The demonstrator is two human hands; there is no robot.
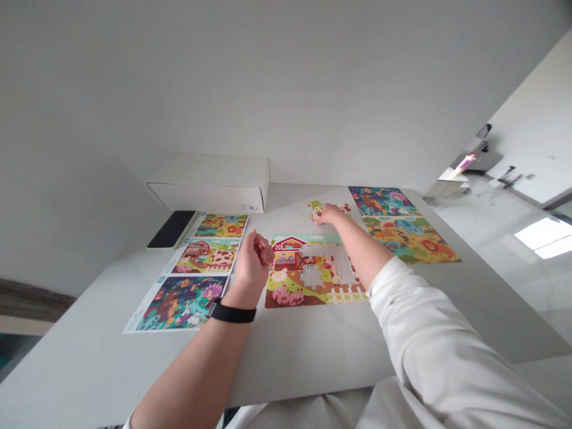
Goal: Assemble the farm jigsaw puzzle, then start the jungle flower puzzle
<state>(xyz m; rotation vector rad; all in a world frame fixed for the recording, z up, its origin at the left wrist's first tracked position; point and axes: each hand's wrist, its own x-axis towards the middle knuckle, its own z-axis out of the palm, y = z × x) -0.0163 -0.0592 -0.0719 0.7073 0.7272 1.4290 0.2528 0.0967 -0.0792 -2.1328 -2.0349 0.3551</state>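
A farm jigsaw puzzle lies partly assembled on the table, with a red barn, a pig and a chicken on it and gaps in its middle and right. By its left edge my left hand is closed in a fist, with nothing seen in it. My right hand reaches over the puzzle's upper right to loose puzzle pieces at the back. Its fingers are pinched together at a puzzle piece, partly hidden under them. More loose pieces show just beyond that hand.
On the left lies a sheet with three printed pictures, beside a phone. A white box stands against the wall. Two finished picture puzzles, a dark one and a yellow one, lie on the right.
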